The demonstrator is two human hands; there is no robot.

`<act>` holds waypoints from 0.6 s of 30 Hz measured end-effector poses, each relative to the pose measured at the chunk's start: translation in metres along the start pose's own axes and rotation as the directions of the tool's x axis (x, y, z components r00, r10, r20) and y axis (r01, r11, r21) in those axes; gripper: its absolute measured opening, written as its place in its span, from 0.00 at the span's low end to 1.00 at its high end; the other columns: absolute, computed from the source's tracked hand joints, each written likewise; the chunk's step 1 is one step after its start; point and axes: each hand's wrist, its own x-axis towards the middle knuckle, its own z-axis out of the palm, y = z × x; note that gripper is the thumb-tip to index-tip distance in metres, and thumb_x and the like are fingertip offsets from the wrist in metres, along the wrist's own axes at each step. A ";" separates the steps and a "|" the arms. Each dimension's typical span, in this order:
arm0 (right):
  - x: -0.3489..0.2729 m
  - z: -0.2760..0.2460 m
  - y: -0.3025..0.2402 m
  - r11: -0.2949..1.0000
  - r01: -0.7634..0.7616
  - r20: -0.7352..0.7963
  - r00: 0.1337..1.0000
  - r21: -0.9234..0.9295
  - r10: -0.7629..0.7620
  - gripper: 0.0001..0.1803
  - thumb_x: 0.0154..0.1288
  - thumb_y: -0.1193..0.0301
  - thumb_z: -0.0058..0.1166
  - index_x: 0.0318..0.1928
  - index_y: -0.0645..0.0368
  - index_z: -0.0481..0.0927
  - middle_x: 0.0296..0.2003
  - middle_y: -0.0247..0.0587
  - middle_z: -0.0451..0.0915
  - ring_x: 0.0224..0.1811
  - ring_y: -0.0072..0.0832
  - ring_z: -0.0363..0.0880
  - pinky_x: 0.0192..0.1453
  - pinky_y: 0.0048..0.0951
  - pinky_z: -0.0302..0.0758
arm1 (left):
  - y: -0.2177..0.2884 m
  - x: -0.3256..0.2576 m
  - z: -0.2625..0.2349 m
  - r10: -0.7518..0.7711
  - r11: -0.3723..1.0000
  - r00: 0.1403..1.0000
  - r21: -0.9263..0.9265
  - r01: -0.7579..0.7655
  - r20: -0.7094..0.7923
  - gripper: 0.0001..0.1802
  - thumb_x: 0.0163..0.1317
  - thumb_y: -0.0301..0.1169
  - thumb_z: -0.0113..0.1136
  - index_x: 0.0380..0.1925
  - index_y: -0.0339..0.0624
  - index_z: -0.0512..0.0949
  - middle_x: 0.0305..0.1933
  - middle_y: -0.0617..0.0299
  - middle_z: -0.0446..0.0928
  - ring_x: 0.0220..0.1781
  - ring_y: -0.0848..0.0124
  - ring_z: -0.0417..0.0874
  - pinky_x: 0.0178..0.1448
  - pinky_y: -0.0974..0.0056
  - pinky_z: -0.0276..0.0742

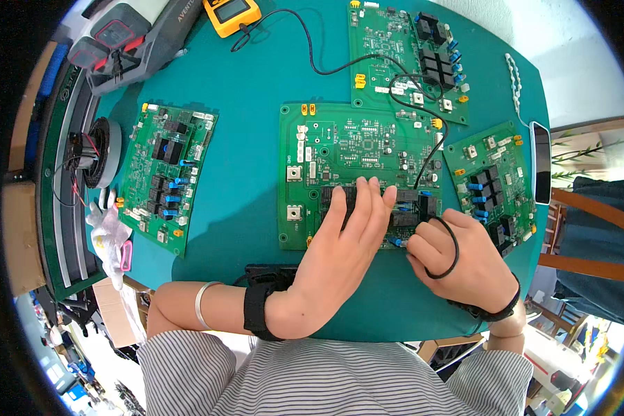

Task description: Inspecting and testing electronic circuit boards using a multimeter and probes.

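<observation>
A large green circuit board (291, 139) lies flat in the middle of the table. My left hand (353, 229) rests on its near part with fingers stretched out, over a row of black relays (404, 220), some of which it hides. At the board's near right corner my right hand (457, 256) is closed, its fingertips by a small blue component (397, 243). A black cable (455, 243) loops over the back of this hand; what the fingers grip is hidden. Another stretch of black lead (312, 55) runs from a yellow handheld meter (230, 14) down onto the board.
Further circuit boards lie at the left (163, 173), the far right (374, 41) and the right (492, 152), the last close beside my right hand. A phone (541, 163) lies at the right edge. A white glove (109, 232) and a grey reel (105, 152) sit at the left.
</observation>
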 end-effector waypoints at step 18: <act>-0.005 0.001 -0.001 0.997 -0.082 0.047 0.996 0.007 0.082 0.08 0.59 0.71 0.62 0.31 0.54 0.74 0.24 0.35 0.71 0.27 0.33 0.77 0.35 0.36 0.72 | 0.000 0.000 0.001 -0.003 1.000 1.000 -0.019 0.002 -0.021 0.37 0.69 0.39 0.49 0.75 0.33 0.60 0.71 0.49 0.67 0.74 0.55 0.65 0.76 0.50 0.62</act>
